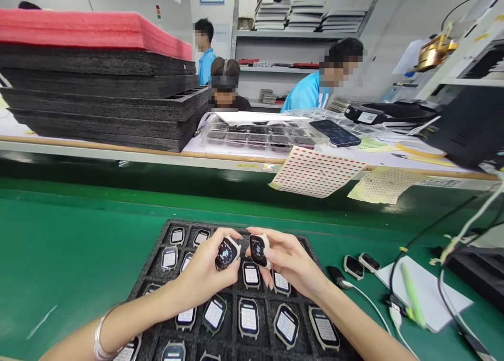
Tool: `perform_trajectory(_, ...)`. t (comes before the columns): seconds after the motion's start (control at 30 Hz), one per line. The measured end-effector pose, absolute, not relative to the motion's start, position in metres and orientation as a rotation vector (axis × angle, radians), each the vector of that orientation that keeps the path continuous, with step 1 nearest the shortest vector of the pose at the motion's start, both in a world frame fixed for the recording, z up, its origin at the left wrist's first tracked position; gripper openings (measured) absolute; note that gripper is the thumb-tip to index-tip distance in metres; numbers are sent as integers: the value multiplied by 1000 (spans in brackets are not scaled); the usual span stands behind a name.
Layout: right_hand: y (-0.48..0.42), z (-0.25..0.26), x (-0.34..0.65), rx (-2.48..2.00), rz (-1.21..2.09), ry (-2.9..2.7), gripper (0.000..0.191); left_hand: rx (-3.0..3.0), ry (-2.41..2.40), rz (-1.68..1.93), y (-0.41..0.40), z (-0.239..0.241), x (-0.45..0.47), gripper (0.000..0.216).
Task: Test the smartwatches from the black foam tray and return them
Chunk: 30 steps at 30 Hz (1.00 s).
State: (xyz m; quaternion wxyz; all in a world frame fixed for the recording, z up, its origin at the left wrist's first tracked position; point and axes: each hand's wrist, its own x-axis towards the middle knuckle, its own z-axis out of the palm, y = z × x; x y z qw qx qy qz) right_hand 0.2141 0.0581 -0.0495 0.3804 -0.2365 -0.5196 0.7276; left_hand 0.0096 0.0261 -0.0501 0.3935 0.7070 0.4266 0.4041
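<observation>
Pinched between thumb and fingers of my left hand is a smartwatch body without a strap, its lit dial turned up. A second strapless smartwatch is gripped by my right hand, tilted a little, its screen also lit. The two watches are held side by side, slightly apart. Below both hands lies a black foam tray whose compartments hold several more watch bodies with pale lit screens, such as the watch in the middle. My forearms hide part of the tray.
On the green mat, right of the tray, lie two loose watches, a cabled black device, white paper and a green pen. Stacked foam trays, a phone and sticker sheets occupy the shelf ahead. Co-workers are beyond.
</observation>
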Motion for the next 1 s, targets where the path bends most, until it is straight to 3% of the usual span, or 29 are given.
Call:
perform_trajectory(0.6,53,-45,213,-568,1844,-1344,44,1751,1110,1021,28,-54,6,32)
perform_trajectory(0.77,54,-42,211,-644,1851,-1319,44,1392,895,1037,30,-53,9,45)
perform_trajectory(0.9,55,-47,208,-708,1773,-1286,36,1052,722,1066,34,-49,9,36)
perform_trajectory(1.0,54,-51,207,-787,1669,-1288,46,990,695,1088,36,-46,7,32)
